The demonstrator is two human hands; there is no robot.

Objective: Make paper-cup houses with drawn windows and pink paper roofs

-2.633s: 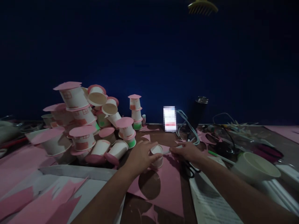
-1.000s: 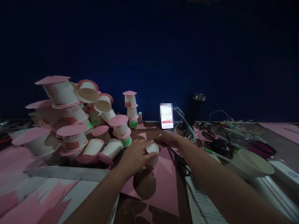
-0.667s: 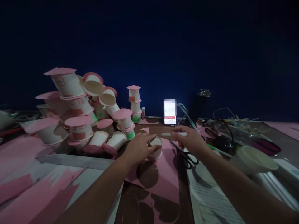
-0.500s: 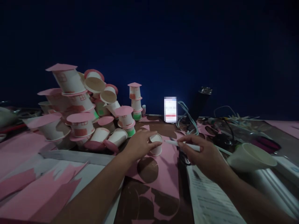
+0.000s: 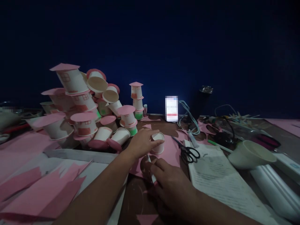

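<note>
My left hand is closed around the near left side of a white paper cup. That cup stands on a sheet of pink paper with a round hole cut near its lower edge. Just below, my right hand grips a slim white pen, whose upper end points toward the left hand and the cup's base. Black-handled scissors lie to the right of the pink sheet, partly on printed pages.
Paper cups with pink paper roofs are piled at the left. A lit phone and a dark bottle stand at the back. Printed pages and a pale cup lie right; a white box with pink scraps sits left.
My right hand has moved left and nearer with the pen, from beside the cup's right to below it. The scissors now show fully. My left hand stays on the cup.
</note>
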